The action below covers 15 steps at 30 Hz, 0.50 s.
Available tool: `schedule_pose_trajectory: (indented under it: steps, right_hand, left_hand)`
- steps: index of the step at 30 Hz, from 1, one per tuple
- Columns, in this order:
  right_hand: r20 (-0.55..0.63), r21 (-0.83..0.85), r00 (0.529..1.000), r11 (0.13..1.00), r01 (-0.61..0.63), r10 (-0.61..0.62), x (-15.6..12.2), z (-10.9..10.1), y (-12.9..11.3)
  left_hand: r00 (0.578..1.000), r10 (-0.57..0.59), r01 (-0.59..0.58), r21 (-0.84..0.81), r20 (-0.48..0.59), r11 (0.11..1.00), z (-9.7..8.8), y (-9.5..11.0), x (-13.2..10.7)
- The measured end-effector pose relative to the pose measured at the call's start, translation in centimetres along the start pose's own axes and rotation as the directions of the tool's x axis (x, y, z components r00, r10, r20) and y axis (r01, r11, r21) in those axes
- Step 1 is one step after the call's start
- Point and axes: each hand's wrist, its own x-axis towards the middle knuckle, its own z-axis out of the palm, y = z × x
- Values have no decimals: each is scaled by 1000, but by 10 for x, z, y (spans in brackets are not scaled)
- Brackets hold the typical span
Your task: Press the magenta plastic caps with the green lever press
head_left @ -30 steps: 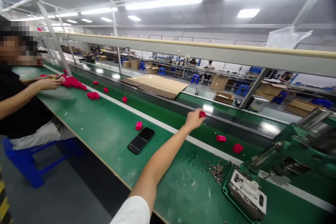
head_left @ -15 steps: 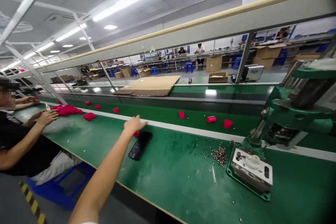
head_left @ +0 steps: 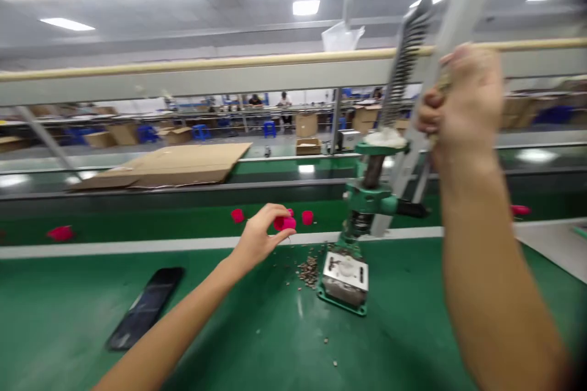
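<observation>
left hand (head_left: 259,235): pink cup (head_left: 287,224) pinched between thumb and fingers, left of green press (head_left: 368,197) | right hand (head_left: 472,95): raised, fingers curled; anything held cannot be told through blur | cup should be gripped lightly, kept clear of scattered metal pieces (head_left: 308,271)

Head view, facing forward and down, over green bench (head_left: 403,324)

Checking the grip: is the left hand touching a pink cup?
Touching. The head view shows the left hand holding a pink cup between thumb and fingers.
</observation>
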Motion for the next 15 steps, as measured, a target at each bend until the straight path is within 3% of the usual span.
schedule_pose_trajectory:
  steps: [2,4,7,10,15]
  right_hand:
    - [-18,28,998,998,-51,52,4,-4,-8]
    - [9,58,998,996,-68,68,1,-2,-10]
    - [64,44,997,998,-46,43,-5,2,-8]
    - [108,49,994,999,-21,15,-8,-1,-9]
    - [98,16,995,1000,-4,2,-4,-7,-5]
  left_hand:
    - [993,17,-4,-117,113,993,53,18,16]
    - [975,-28,79,-221,222,972,100,28,23]
    - [929,-130,247,-317,346,916,142,33,21]
    - [908,-192,301,-259,373,918,148,36,13]
    - [936,-83,158,-198,342,967,128,40,0]
